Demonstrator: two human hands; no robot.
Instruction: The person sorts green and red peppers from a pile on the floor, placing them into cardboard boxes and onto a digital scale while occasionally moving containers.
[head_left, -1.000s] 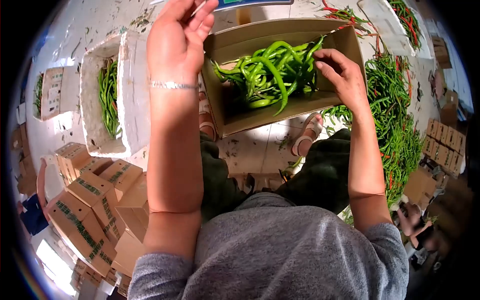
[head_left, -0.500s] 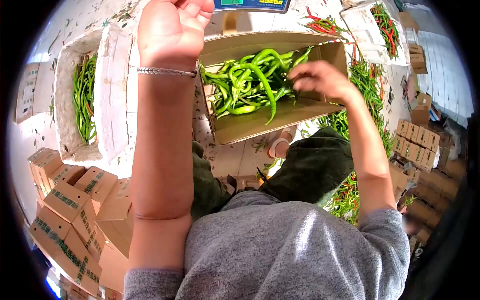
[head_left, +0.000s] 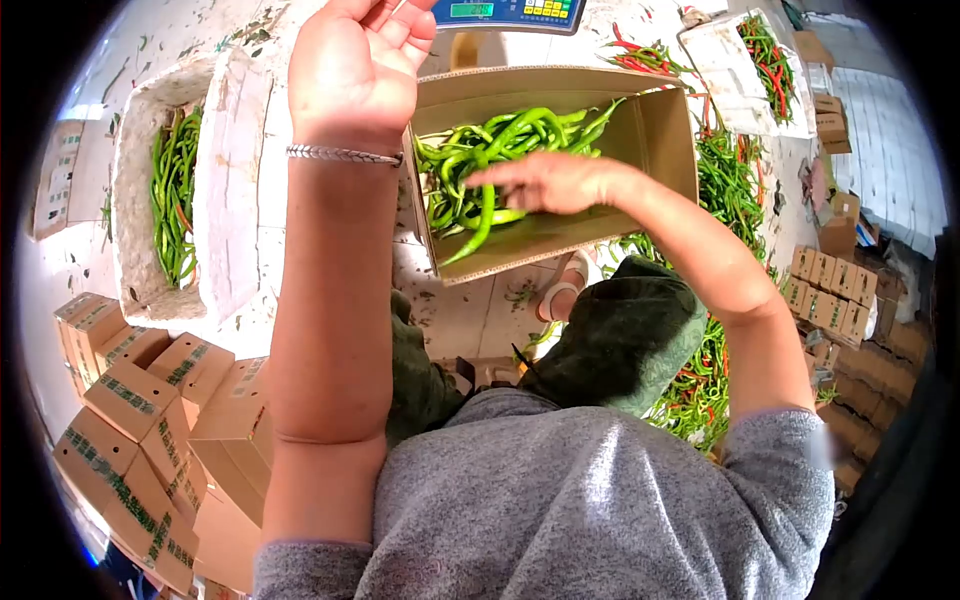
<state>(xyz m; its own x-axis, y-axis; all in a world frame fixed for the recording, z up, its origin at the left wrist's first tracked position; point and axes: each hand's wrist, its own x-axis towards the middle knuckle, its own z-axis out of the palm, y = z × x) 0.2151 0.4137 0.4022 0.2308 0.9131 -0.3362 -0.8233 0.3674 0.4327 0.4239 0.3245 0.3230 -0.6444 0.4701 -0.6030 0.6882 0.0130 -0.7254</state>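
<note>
The right hand point(head_left: 545, 182) is flat and open over the green peppers point(head_left: 505, 135) in the brown box point(head_left: 655, 135), holding nothing, and the left hand point(head_left: 355, 70) is up high by the scale point(head_left: 510, 12) (its fingertips are cut off, so I cannot tell its grip).

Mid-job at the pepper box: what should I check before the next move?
1. Cardboard box open on top: ok.
2. Green peppers all inside its walls: ok.
3. Right hand open, flat above the peppers: ok.
4. Left hand out of the box, raised open by its left corner: ok.
5. Scale display readable: cannot tell, digits too small.
</note>
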